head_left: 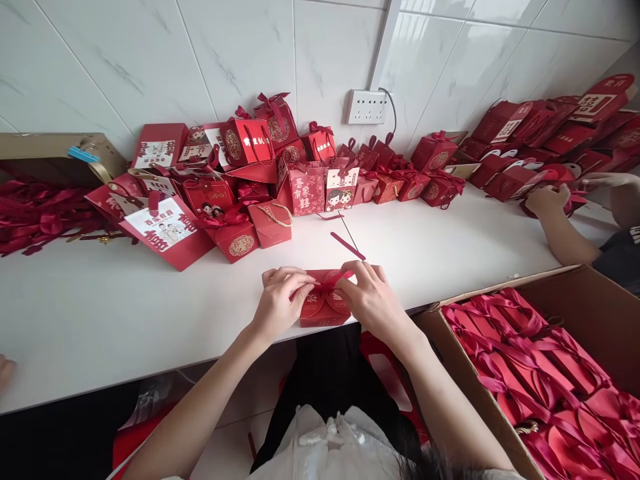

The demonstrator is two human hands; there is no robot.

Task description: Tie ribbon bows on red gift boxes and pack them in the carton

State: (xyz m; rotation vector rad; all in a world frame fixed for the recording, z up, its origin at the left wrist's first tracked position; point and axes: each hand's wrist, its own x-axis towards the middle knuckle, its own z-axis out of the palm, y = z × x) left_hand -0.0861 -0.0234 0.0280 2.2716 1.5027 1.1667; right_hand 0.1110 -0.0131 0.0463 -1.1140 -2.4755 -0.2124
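A red gift box [325, 313] with gold characters and rounded flaps sits near the front edge of the white table [230, 300]. Across its top runs a red ribbon [329, 283], its middle partly covered by my fingers. My left hand [285, 293] pinches the ribbon at the box's left side, thumb against fingertips. On the other side, my right hand [370, 293] has its fingers closed on the ribbon, with a loop showing by the index finger. Just beyond the box lies a flat dark red strip [348, 246].
Finished-looking red boxes [240, 240] crowd the table's back along the tiled wall. Loose ribbons [35, 207] heap at left. A carton [500, 287] of ribboned red boxes stands at right. Another person's hand [550, 200] works among boxes at far right; part of another hand [5, 370] shows at left.
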